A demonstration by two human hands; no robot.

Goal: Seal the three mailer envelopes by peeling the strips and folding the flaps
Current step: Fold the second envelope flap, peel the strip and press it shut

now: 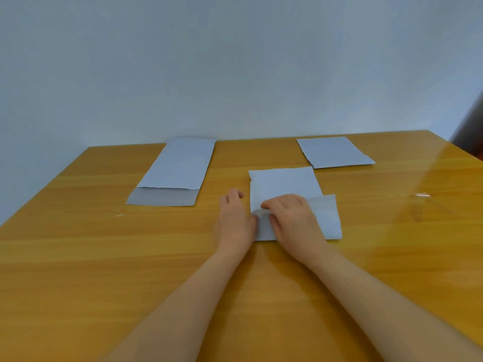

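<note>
Fingers: right hand (292,218) pinches the near flap of the middle envelope; left hand (235,220) rests loose at its left edge, holding nothing. Glossy orange wood counter (104,257) carries three pale grey paper mailers. Long left envelope (175,171): flap still flat open, undone. Middle envelope (285,186): fold underway. Short far-right envelope (334,151): looks sealed. Roughly one done, two left.

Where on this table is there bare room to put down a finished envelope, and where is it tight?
Bare wooden table: the whole near strip on either side of the forearms, and the right side beyond the middle envelope. Tight: between the long left envelope and the left hand, and between the middle envelope and the far right envelope.
</note>
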